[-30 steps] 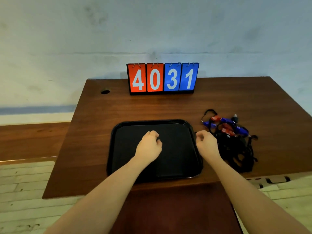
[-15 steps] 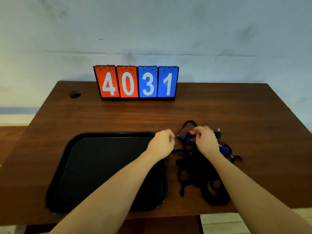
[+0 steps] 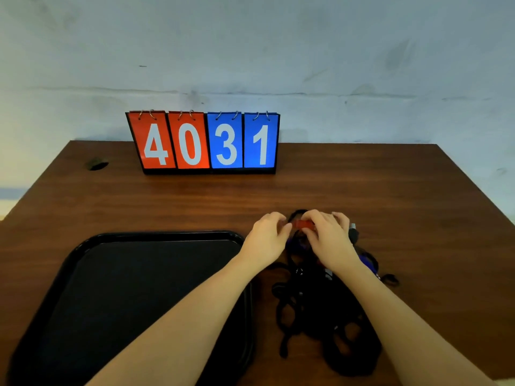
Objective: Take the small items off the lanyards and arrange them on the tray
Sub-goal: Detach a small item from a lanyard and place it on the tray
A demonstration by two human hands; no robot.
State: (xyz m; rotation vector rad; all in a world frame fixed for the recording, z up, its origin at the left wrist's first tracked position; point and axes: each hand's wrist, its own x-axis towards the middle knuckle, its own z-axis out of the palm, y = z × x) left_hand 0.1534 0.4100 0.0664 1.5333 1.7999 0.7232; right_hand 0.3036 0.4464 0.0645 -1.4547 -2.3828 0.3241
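Since the frame half a second back, both hands have closed in on the far end of the lanyard pile, and the left hand has left the tray edge to meet the right over a red item.

Bench (image 3: pixel 362 185): brown wood, carries everything. Black tray (image 3: pixel 83 274): near left, nothing on it; left forearm crosses its right corner. Flip scoreboard (image 3: pixel 204 142) at the far edge reads 4031, upright.

Lanyards (image 3: pixel 315 307): black tangled heap just right of the tray, lying mostly under and between the two forearms.

Left hand (image 3: pixel 264 240): fingers curled, touching the left end of the small red item (image 3: pixel 302 224); grip not clear. Right hand (image 3: pixel 328 240): thumb and fingers pinch the red item from its right side. Item sits between the two hands, at the heap's far end.

Blue item (image 3: pixel 365 259): partly hidden beside the right wrist.
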